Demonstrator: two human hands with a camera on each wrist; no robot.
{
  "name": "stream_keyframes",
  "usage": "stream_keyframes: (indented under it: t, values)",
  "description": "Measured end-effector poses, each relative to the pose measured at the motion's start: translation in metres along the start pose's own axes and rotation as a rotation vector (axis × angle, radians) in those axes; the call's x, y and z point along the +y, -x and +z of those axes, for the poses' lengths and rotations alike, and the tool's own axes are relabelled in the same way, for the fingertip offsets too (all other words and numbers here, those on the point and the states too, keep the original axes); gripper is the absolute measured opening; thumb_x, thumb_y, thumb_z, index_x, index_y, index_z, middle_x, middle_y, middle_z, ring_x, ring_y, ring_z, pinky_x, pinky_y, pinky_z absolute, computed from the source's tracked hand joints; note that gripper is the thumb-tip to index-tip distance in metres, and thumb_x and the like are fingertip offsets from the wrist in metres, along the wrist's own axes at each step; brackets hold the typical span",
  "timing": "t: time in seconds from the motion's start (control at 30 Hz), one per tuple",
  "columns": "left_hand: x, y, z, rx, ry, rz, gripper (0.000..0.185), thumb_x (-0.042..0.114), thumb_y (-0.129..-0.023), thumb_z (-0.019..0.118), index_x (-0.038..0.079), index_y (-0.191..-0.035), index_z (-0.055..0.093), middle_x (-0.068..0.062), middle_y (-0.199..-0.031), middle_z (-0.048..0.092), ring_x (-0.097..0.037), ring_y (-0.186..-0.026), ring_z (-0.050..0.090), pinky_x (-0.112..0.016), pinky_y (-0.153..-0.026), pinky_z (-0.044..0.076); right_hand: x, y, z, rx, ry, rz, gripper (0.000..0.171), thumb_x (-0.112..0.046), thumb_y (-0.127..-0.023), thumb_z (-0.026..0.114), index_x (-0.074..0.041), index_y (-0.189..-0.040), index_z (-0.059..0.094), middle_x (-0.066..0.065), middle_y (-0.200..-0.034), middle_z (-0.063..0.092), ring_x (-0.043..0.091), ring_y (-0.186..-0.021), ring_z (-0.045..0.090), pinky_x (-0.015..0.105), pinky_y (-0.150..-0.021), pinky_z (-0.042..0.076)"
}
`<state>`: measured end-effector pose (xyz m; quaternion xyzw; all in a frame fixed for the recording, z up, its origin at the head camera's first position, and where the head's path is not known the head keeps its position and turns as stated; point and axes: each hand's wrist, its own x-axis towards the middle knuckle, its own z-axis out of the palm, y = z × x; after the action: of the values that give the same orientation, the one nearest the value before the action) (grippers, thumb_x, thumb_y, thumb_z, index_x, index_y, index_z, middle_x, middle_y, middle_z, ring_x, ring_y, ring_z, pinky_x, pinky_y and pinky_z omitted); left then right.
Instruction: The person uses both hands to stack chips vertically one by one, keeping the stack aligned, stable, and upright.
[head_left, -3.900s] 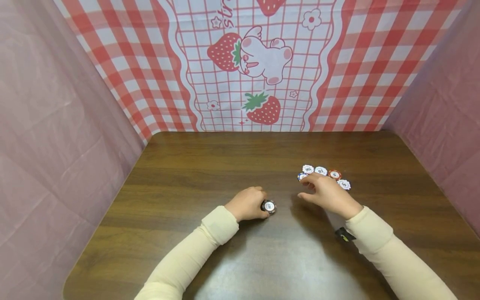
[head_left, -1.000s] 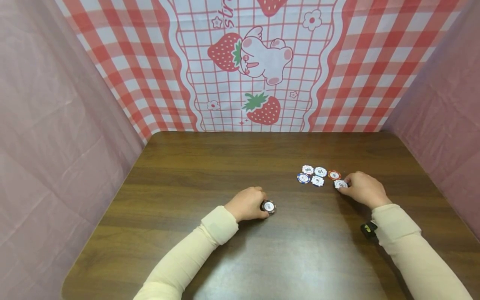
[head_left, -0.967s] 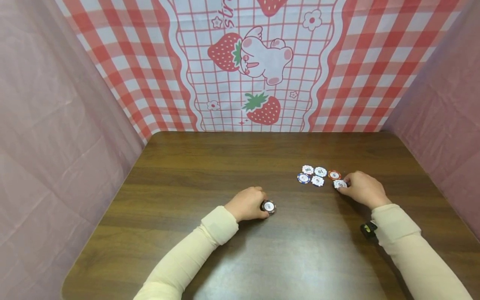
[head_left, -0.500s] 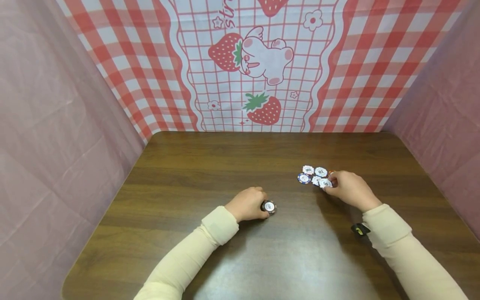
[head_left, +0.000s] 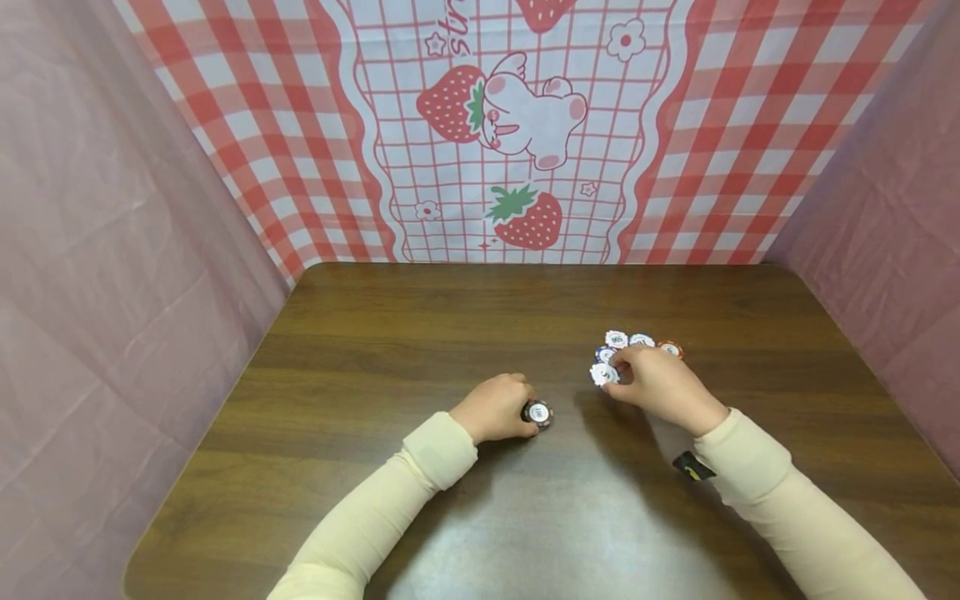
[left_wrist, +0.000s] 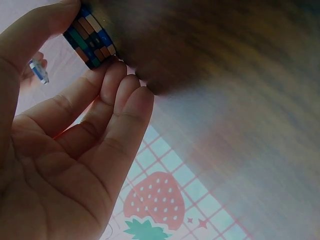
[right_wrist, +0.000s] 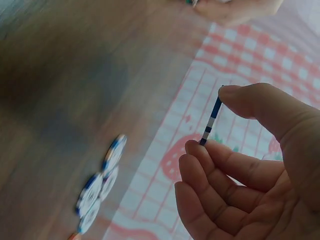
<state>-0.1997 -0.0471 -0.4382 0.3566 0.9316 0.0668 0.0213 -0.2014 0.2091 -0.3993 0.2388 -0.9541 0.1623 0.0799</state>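
My left hand (head_left: 495, 408) grips the edge of a short stack of poker chips (head_left: 538, 413) standing on the table. In the left wrist view, coloured edge stripes show on that stack (left_wrist: 91, 39), between thumb and fingertips. A single white poker chip (head_left: 603, 374) is pinched by my right hand (head_left: 663, 383). The right wrist view shows this chip (right_wrist: 210, 122) on edge between thumb and finger, raised off the table. Behind the right hand lie a blue-rimmed chip (head_left: 606, 355), a white and pink chip (head_left: 617, 339), a pale blue chip (head_left: 641, 341) and an orange chip (head_left: 671, 347).
The brown wooden table (head_left: 390, 333) has rounded corners. A red checked cloth (head_left: 720, 167) with strawberries hangs behind it. Pink curtains (head_left: 127, 292) flank both sides. My right hand covers part of the chip group in the head view.
My right hand took hold of the white chip at the right end of the group, then carried it left over the others toward the left hand. The left hand and its stack have stayed put.
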Motion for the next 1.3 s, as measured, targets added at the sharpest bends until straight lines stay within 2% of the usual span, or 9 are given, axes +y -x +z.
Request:
stream_keyframes:
  t: [0.27,0.47,0.73,1.3]
  values:
    - [0.0,0.0,0.0,0.012,-0.014,0.006,0.023,0.036,-0.075,0.077,0.017,-0.087,0.073,0.003,-0.086,0.065,-0.013,-0.081,0.061,-0.028,-0.076,0.05,-0.023,-0.006,0.009,-0.044,-0.08,-0.053,0.021,-0.019,-0.075,0.079,-0.006,-0.09,0.071,-0.002,-0.077,0.066,0.012,-0.071,0.06,0.033,-0.066,0.049]
    - [0.0,0.0,-0.001,0.007,0.004,-0.002,0.021,0.036,-0.075,0.077,0.017,-0.084,0.072,0.004,-0.084,0.063,-0.012,-0.077,0.058,-0.028,-0.072,0.049,-0.034,-0.009,0.019,-0.083,-0.102,-0.1,0.024,-0.02,-0.075,0.079,-0.004,-0.091,0.07,0.0,-0.08,0.067,0.011,-0.073,0.061,0.031,-0.067,0.05]
    - [0.0,-0.001,-0.002,-0.011,0.03,-0.013,0.02,0.034,-0.076,0.077,0.018,-0.081,0.067,0.005,-0.081,0.058,-0.009,-0.072,0.051,-0.027,-0.067,0.045,-0.045,-0.01,0.03,-0.107,-0.08,-0.16,0.025,-0.024,-0.074,0.081,-0.008,-0.09,0.07,-0.002,-0.079,0.063,0.005,-0.069,0.052,0.026,-0.063,0.045]
    - [0.002,0.001,-0.003,-0.013,0.015,-0.021,0.026,0.035,-0.076,0.079,0.014,-0.087,0.069,0.001,-0.087,0.063,-0.013,-0.078,0.058,-0.027,-0.071,0.048,-0.06,-0.013,0.044,-0.17,-0.102,-0.199,0.021,-0.023,-0.075,0.081,-0.01,-0.088,0.071,-0.005,-0.078,0.06,0.005,-0.067,0.047,0.022,-0.061,0.04]
